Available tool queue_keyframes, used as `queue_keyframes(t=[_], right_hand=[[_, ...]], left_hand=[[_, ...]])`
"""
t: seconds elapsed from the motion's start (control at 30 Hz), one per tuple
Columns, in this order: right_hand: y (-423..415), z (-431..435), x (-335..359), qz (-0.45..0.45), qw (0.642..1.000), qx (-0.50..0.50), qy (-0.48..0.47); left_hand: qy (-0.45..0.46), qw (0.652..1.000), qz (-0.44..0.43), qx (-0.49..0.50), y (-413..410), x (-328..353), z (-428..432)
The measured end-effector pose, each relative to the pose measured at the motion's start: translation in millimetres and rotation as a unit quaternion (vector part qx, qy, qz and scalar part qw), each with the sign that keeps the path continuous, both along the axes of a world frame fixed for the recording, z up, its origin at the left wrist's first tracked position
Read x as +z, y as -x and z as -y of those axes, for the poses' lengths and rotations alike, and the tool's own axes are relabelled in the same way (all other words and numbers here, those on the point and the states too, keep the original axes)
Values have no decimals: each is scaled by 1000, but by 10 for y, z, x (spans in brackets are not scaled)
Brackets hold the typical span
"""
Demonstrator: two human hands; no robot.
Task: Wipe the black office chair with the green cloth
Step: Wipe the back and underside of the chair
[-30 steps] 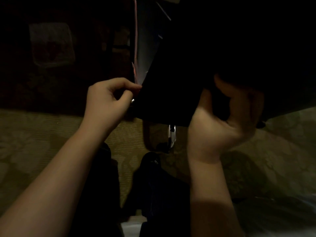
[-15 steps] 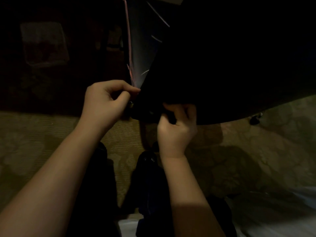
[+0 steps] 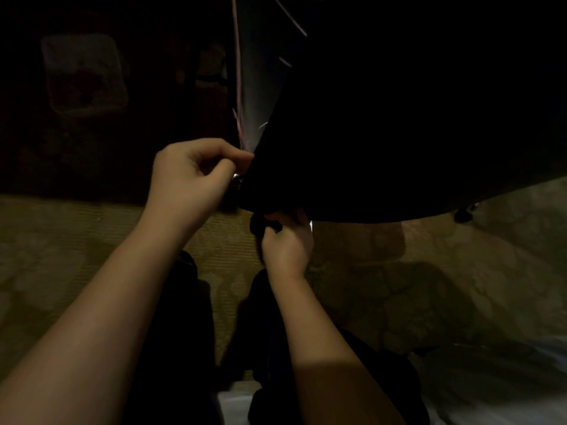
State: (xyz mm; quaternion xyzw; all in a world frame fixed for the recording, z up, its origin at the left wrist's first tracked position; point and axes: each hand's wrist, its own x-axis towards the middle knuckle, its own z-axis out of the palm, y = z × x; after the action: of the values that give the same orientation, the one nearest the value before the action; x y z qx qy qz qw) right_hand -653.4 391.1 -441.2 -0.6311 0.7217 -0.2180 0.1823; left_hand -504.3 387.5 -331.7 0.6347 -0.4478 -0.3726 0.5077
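Dropping right hand lower and leftward than half a second back, tucking it under chair rim, fingers curling round a dark lump, maybe cloth; too dim for telling colour. Pinching the rim's near corner with left hand. Looming above both hands, spreading rightward, sitting nearer the right; underside drowning in black

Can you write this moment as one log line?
left hand: pinches black chair edge | right hand: grips dark cloth under it
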Motion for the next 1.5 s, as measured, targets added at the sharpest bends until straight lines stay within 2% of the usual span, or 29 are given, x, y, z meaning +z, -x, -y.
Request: queue_keyframes(t=[0.07, 0.13, 0.2, 0.33, 0.43, 0.6, 0.77, 0.93, 1.07, 1.23, 1.33, 1.43, 1.5], right_hand=[[-11, 7, 65, -8, 1000, -1, 26], [-56, -3, 237, 30, 998, -10, 52], [-97, -4, 442, 70, 990, 3, 123], [-98, 21, 917, 77, 950, 56, 298], [-49, 57, 1266, 78, 912, 55, 399], [-3, 86, 1675, 107, 866, 42, 487], [-62, 76, 1704, 72, 847, 54, 523], [-139, 64, 1471, 10, 868, 79, 491], [-160, 43, 1127, -47, 887, 85, 451], [-190, -29, 618, -85, 927, 103, 349], [-205, -109, 335, -131, 944, 134, 270], [-194, -156, 103, -141, 952, 146, 227], [-191, -154, 7, -110, 965, 125, 205]], left_hand=[[0, 1000, -12, -2, 10, -6, -7], [3, 1000, -19, -5, 10, -8, -7], [7, 1000, -17, -8, 6, -12, 7], [4, 1000, -15, -12, -26, -34, 22], [8, 1000, -18, -24, -40, -31, 17], [-5, 998, -39, -52, -31, -25, 6], [-9, 997, -37, -74, -1, -19, 10], [-18, 992, -49, -119, 24, -19, 5], [-20, 993, -40, -111, 56, -43, 19], [-74, 992, 52, -83, 83, -180, 39], [-104, 989, 70, -78, 63, -240, 49], [-108, 988, 53, -93, 69, -241, 48], [-103, 989, 31, -105, 70, -219, 34]])
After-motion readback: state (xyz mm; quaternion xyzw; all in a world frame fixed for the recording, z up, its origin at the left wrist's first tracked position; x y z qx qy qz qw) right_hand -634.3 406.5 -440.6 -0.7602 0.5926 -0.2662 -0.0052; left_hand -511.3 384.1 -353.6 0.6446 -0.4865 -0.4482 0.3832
